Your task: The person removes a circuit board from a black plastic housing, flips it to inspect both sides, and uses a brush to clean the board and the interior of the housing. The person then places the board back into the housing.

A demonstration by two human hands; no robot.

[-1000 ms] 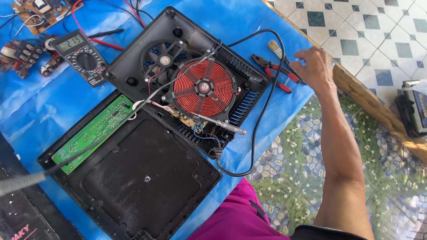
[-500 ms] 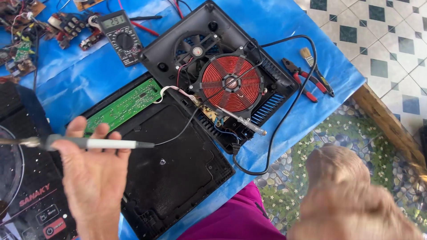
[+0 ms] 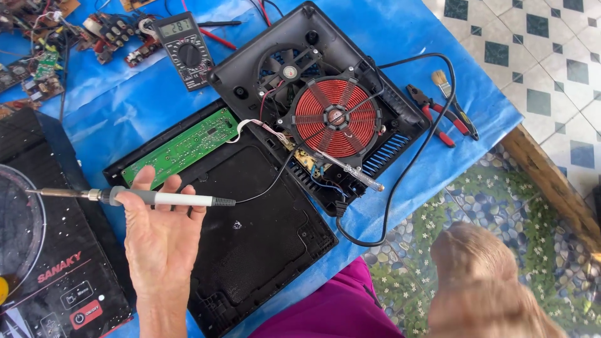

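Observation:
My left hand (image 3: 159,241) grips a soldering iron (image 3: 163,199) by its white handle, tip pointing left over a black induction cooker top (image 3: 56,275). Its thin black cord runs right toward an opened induction cooker base (image 3: 250,81) holding a red copper coil (image 3: 336,117) and a fan (image 3: 289,70). A green circuit board (image 3: 181,148) lies on the flipped black cover panel (image 3: 250,238) just above my left hand. My right hand (image 3: 488,288) is a blur at the lower right, close to the camera and away from the table; its fingers look curled.
A multimeter (image 3: 186,50) and loose circuit boards (image 3: 44,62) lie at the top left on the blue sheet (image 3: 113,106). Red-handled pliers (image 3: 432,116) and a small brush (image 3: 451,100) rest by the right edge. A screwdriver (image 3: 354,172) lies across the base. A black power cord (image 3: 432,125) loops right.
My right hand left the pliers at the table's right edge and came back toward me. My left hand brought the soldering iron into view over the cover panel. The view shifted left.

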